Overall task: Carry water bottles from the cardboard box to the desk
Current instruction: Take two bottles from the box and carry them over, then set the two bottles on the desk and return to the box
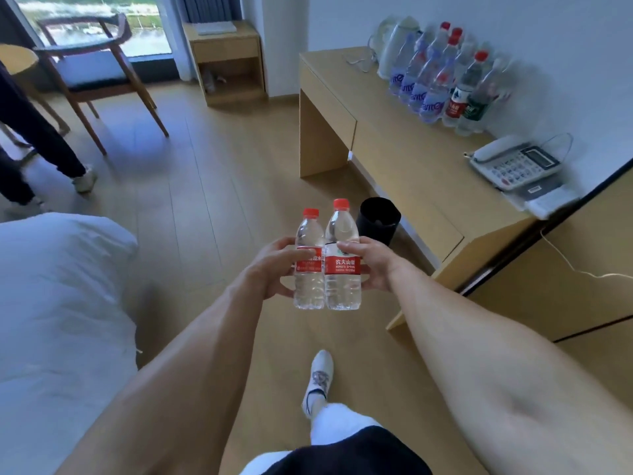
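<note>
Bottles [327, 265] upright, caps up, touching; left hand [274, 265], right hand [371, 265] each grip one.

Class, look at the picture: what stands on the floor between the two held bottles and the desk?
In the head view, a black bin stands on the floor there, beside the desk.

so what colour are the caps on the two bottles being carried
Red on both bottles, clearest in the head view.
</note>
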### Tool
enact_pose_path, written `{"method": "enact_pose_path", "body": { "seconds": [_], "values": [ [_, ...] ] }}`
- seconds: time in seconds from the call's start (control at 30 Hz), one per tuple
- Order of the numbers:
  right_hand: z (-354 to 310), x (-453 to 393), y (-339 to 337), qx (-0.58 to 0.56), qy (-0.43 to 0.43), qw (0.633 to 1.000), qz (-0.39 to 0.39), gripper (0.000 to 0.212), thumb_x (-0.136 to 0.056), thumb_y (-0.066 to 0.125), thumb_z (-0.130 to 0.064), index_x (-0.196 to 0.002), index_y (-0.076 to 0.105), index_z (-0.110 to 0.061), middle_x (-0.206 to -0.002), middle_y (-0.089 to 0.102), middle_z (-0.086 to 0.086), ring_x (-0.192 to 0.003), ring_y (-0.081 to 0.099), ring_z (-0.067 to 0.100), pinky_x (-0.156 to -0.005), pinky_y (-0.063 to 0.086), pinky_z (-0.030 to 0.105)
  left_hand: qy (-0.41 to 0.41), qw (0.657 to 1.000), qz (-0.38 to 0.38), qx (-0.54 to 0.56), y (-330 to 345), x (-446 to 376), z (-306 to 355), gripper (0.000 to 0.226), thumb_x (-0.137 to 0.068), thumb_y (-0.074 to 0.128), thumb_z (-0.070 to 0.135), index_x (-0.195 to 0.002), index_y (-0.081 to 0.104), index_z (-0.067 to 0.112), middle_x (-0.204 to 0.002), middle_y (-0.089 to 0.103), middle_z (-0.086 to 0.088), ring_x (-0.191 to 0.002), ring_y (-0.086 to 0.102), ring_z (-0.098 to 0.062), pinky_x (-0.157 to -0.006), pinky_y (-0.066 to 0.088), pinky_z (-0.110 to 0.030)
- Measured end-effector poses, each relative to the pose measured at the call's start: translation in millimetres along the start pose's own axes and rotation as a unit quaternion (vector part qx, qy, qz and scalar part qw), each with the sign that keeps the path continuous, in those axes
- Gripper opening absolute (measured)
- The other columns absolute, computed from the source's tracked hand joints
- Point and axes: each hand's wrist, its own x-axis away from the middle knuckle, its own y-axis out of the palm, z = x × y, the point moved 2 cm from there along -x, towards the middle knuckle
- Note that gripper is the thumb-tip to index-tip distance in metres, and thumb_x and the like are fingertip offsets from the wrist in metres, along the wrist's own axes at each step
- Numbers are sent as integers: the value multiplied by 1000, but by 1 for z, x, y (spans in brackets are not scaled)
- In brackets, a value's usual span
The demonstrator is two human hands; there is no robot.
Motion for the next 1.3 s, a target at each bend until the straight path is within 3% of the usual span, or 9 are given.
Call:
{"method": "enact_pose_path", "body": {
  "seconds": [0.4,0.57,0.67,0.8,0.9,1.0,1.1,1.3],
  "values": [
    [-132,-187,-54,-33,-22,999,21,34,-81,78,-38,-111,66,-26,-93,77,2,-94,71,25,-82,57,51,10,998,-36,-59,-16,-206,148,47,-81,82,22,-123,61,29,-114,71,-10,-103,70,-30,-73,59,-60],
    [-188,-223,-93,-47,-35,996,63,35,-84,76,-37,-113,63,-21,-92,77,3,-87,73,23,-68,59,42,17,994,-68,-82,5,-273,209,52,-78,84,25,-125,61,29,-114,70,-10,-104,69,-30,-72,59,-59],
    [-206,-239,-122,-68,-41,992,100,34,-85,76,-36,-111,63,-20,-102,75,10,-97,71,29,-83,58,52,24,990,-98,-100,27,-311,239,49,-79,84,24,-123,63,29,-113,71,-8,-104,70,-28,-70,60,-57],
    [-219,-252,-161,-94,-38,981,163,35,-84,76,-37,-112,63,-20,-98,74,8,-99,70,29,-88,55,55,20,978,-154,-140,64,-357,271,40,-83,80,19,-118,64,28,-112,72,-9,-103,71,-29,-72,59,-57],
    [-226,-261,-190,-120,-34,970,208,39,-84,76,-38,-115,62,-19,-98,74,8,-98,70,28,-83,58,52,2,968,-206,-143,93,-393,291,42,-85,78,14,-122,62,24,-109,73,-16,-97,74,-33,-70,60,-59],
    [-236,-272,-212,-150,-33,954,257,38,-84,76,-39,-114,63,-19,-95,73,7,-93,70,25,-70,59,46,-7,950,-258,-176,120,-430,310,45,-86,77,13,-125,59,24,-117,70,-20,-108,69,-37,-85,55,-66],
    [-247,-284,-227,-192,-32,930,312,33,-84,76,-36,-110,63,-21,-96,72,6,-94,68,24,-72,59,47,-1,929,-301,-217,145,-467,333,48,-85,77,15,-128,57,25,-120,68,-19,-111,66,-34,-89,53,-66],
    [-268,-292,-243,-273,-54,870,406,26,-82,80,-30,-102,66,-23,-89,74,-2,-84,69,18,-62,56,35,26,876,-404,-264,185,-516,376,48,-86,75,8,-129,56,21,-118,63,-17,-102,65,-32,-72,55,-49]
  ]
}}
